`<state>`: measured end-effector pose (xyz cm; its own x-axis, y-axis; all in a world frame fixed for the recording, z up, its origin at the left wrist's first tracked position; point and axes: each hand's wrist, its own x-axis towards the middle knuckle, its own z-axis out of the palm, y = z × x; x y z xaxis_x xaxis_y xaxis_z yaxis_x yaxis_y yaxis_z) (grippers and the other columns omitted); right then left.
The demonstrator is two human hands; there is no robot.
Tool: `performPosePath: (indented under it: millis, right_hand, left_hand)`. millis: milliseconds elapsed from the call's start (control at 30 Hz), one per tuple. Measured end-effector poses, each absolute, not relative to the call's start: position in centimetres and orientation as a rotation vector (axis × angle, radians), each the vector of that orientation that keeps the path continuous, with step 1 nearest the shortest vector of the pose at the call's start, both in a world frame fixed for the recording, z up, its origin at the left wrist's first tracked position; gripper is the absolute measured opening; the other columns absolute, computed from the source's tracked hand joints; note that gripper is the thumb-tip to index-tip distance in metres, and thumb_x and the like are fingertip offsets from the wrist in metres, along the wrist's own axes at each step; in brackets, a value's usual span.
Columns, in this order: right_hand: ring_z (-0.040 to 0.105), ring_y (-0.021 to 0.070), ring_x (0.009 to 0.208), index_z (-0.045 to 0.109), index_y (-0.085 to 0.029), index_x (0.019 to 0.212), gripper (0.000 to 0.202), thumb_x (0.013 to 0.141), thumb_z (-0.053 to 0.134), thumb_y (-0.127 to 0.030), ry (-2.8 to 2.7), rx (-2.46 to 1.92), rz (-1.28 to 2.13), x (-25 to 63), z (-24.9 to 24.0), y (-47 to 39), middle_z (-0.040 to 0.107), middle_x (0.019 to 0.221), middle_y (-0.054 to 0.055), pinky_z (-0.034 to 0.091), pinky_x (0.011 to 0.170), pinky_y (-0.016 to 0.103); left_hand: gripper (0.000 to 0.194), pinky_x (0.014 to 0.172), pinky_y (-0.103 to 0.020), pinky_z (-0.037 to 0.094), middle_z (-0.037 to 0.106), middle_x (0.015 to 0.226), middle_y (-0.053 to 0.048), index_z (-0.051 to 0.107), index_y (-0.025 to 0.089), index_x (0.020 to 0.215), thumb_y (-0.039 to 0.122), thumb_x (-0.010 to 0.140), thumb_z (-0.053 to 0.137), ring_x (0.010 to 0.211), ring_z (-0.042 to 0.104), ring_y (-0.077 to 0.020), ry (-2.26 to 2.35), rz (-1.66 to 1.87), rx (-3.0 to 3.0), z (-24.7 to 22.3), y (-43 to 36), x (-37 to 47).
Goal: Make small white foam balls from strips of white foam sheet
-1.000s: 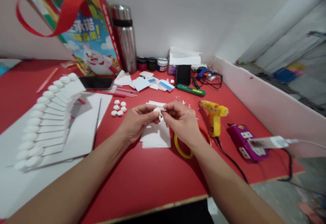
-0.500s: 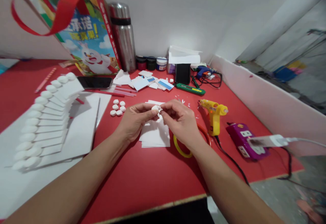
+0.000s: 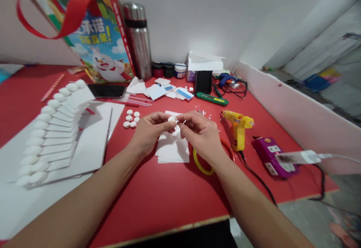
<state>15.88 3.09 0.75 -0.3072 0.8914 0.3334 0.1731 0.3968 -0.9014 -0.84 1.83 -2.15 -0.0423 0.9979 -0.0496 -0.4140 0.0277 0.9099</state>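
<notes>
Between its thumb and fingers, my left hand (image 3: 148,133) pinches a small white rounded piece (image 3: 172,119). Close beside it, my right hand (image 3: 201,135) has thumb and fingertips pressed together on a thin white sliver (image 3: 184,122) at the piece's edge. Both hands are above a stack of white card sheets (image 3: 172,152). Several similar white rounded pieces (image 3: 129,118) lie to the left of my left hand. Under my right wrist is a ring-shaped yellow and orange-red thing (image 3: 203,168), partly covered by the arm.
On the left, a curved white stair model (image 3: 58,139) edged with white rounded pieces stands on boards. A yellow glue gun (image 3: 239,129) and purple box (image 3: 275,157) are right. Behind are a green utility knife (image 3: 212,98), phone (image 3: 105,90), steel flask (image 3: 141,48) and bag (image 3: 104,52).
The white bits at the piece's edge look different, and a thin sliver now shows at my right fingertips. Both hands stay almost in place; the whole view has shifted slightly.
</notes>
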Motion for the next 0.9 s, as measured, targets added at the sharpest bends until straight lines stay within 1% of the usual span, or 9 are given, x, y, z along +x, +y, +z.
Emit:
performPosePath:
  millis: [300,533,733,800,900]
  right_hand:
    - [0.061,0.009,0.064,0.071,-0.019,0.094,0.018,0.085,0.06,-0.01,-1.823,-0.94,0.878,16.01,0.93,2.8,0.067,0.088,0.002,0.048,0.058,0.024]
    - [0.061,0.0091,0.066,0.071,-0.021,0.099,0.024,0.085,0.057,-0.008,-1.874,-0.927,0.806,15.95,0.72,2.61,0.066,0.094,0.002,0.05,0.062,0.024]
    - [0.06,0.0109,0.069,0.071,-0.02,0.103,0.026,0.087,0.055,-0.007,-1.942,-0.906,0.707,15.99,0.59,2.51,0.067,0.097,0.004,0.05,0.064,0.026]
    - [0.061,0.0126,0.073,0.071,-0.019,0.104,0.027,0.087,0.055,-0.007,-1.969,-0.888,0.645,16.0,0.56,2.53,0.068,0.098,0.005,0.051,0.067,0.027]
    - [0.064,0.016,0.085,0.071,-0.019,0.105,0.028,0.087,0.054,-0.006,-1.998,-0.851,0.577,16.03,0.41,2.63,0.068,0.101,0.007,0.052,0.074,0.029]
  left_hand:
    - [0.019,0.063,-0.023,0.049,0.073,0.07,0.0,0.075,0.017,0.077,0.021,0.066,0.09,0.062,0.064,-0.0101,0.994,1.406,0.9,-1.99,1.74,-0.92]
    - [0.024,0.062,-0.024,0.049,0.071,0.07,0.0,0.073,0.016,0.075,0.022,0.062,0.092,0.061,0.063,-0.0106,1.015,1.401,0.878,-1.83,1.73,-0.85]
    - [0.023,0.064,-0.023,0.05,0.071,0.069,0.001,0.072,0.016,0.076,0.02,0.064,0.091,0.061,0.063,-0.0096,1.001,1.41,0.895,-1.98,1.76,-0.85]
    - [0.024,0.064,-0.023,0.05,0.071,0.069,0.001,0.071,0.016,0.076,0.02,0.063,0.092,0.061,0.063,-0.0093,1.001,1.415,0.889,-1.98,1.73,-0.84]
    - [0.027,0.063,-0.023,0.05,0.071,0.068,0.001,0.07,0.016,0.076,0.021,0.062,0.092,0.06,0.063,-0.0098,1.013,1.413,0.889,-1.93,1.7,-0.83]
